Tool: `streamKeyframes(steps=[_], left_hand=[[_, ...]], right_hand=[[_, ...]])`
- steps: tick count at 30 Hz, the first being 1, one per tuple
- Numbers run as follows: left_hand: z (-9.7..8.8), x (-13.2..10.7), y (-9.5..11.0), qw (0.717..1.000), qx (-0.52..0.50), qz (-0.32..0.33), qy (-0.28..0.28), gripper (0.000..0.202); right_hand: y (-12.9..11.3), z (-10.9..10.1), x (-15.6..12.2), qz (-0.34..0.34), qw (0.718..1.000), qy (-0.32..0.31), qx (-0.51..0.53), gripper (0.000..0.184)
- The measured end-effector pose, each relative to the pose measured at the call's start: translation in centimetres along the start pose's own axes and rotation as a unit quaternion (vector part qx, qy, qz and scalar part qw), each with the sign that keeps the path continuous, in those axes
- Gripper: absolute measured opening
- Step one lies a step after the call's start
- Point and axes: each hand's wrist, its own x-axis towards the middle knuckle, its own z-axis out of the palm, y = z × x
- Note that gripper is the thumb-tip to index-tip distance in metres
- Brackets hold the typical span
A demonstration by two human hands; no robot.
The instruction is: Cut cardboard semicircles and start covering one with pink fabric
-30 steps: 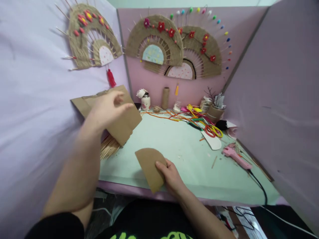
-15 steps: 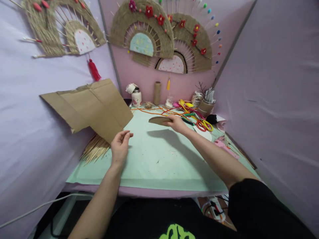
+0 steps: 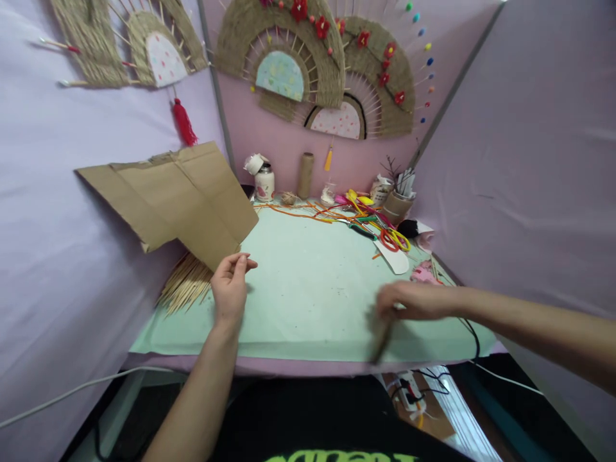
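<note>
My left hand (image 3: pixel 230 282) hovers over the left part of the table, thumb and fingertips pinched together; whatever is between them is too small to make out. Just beyond it, a large piece of brown cardboard (image 3: pixel 178 199) leans above a heap of thin wooden sticks (image 3: pixel 185 285). Near the front edge on the right, my right hand (image 3: pixel 409 301) is closed on a small cardboard piece (image 3: pixel 382 340), smeared by motion and seen edge-on, pointing down toward me.
The pale green tabletop (image 3: pixel 298 289) carries scissors (image 3: pixel 394 240), pliers (image 3: pixel 362 231), a white paper piece (image 3: pixel 395 258) and coloured pipe cleaners at the back right. A jar (image 3: pixel 264 183) and a cardboard tube (image 3: pixel 305 175) stand at the back. Woven fans (image 3: pixel 289 58) hang on the wall.
My right hand has swung right and toward me with the cardboard piece, which has turned from flat to pointing downward. My left hand has barely moved.
</note>
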Motion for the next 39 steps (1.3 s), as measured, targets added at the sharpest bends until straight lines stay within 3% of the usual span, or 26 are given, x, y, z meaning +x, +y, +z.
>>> streamKeyframes(steps=[2, 4, 5, 7, 10, 13, 15, 17, 19, 21, 23, 26, 29, 32, 34, 36, 39], left_hand=[[0.1, 0.0, 0.0, 1.0, -0.015, 0.001, -0.002, 0.021], [0.3, 0.0, 0.0, 1.0, -0.025, 0.005, 0.0, 0.02], [0.3, 0.0, 0.0, 1.0, -0.029, 0.007, 0.002, 0.02], [0.4, 0.0, -0.1, 0.999, -0.03, 0.01, 0.008, 0.021], [0.2, 0.2, -0.2, 0.999, -0.017, 0.017, 0.02, 0.021], [-0.2, 0.4, -0.3, 0.999, -0.006, 0.017, 0.031, 0.022], [-0.4, 0.4, -0.3, 1.0, -0.004, 0.009, 0.027, 0.023], [-0.5, 0.3, -0.2, 1.0, -0.01, -0.005, 0.018, 0.023], [-0.4, 0.0, -0.1, 0.999, -0.024, -0.025, 0.006, 0.023], [0.0, -0.2, 0.2, 0.998, -0.039, -0.051, -0.018, 0.024], [0.6, -0.2, 0.8, 0.993, -0.039, -0.086, -0.075, 0.025], [2.3, 0.3, 1.9, 0.964, -0.009, -0.144, -0.224, 0.03], [4.8, 1.4, 2.2, 0.925, 0.048, -0.163, -0.341, 0.037], [7.3, 2.4, 1.0, 0.908, 0.127, -0.129, -0.377, 0.037], [8.3, 2.7, -0.3, 0.898, 0.196, -0.091, -0.383, 0.036], [8.5, 2.8, -1.5, 0.884, 0.257, -0.052, -0.387, 0.044], [7.8, 2.6, -2.4, 0.848, 0.314, -0.004, -0.428, 0.073]], right_hand=[[-0.8, 0.0, -5.0, 0.174, 0.977, -0.114, -0.041, 0.014], [-1.8, -1.1, -7.0, 0.27, 0.954, -0.118, -0.049, 0.012], [-2.3, -1.9, -6.7, 0.249, 0.965, -0.079, -0.034, 0.014], [-3.2, -3.5, -3.4, 0.129, 0.991, 0.031, -0.03, 0.018], [-4.5, -4.1, 5.4, -0.036, 0.977, 0.2, -0.068, 0.021], [-5.5, -2.2, 13.4, -0.122, 0.95, 0.27, -0.104, 0.026], [-5.6, -0.8, 15.3, -0.154, 0.947, 0.247, -0.135, 0.031], [-5.2, -0.2, 13.4, -0.171, 0.959, 0.173, -0.145, 0.034], [-4.6, -0.8, 8.8, -0.122, 0.98, 0.071, -0.139, 0.029], [-4.0, -2.4, 3.2, 0.021, 0.991, -0.058, -0.115, 0.014], [-3.4, -4.6, -1.1, 0.158, 0.981, -0.095, -0.068, 0.012], [-2.8, -7.2, -2.4, 0.212, 0.977, 0.024, 0.001, 0.03], [-1.9, -7.6, 2.0, 0.191, 0.973, 0.118, 0.048, 0.047], [-0.6, -6.1, 8.5, 0.133, 0.978, 0.141, 0.073, 0.045], [0.4, -4.8, 11.7, 0.142, 0.972, 0.18, 0.057, 0.043], [1.4, -3.7, 13.2, 0.152, 0.963, 0.219, 0.045, 0.053], [2.6, -2.7, 12.6, 0.136, 0.945, 0.294, 0.05, 0.071]])
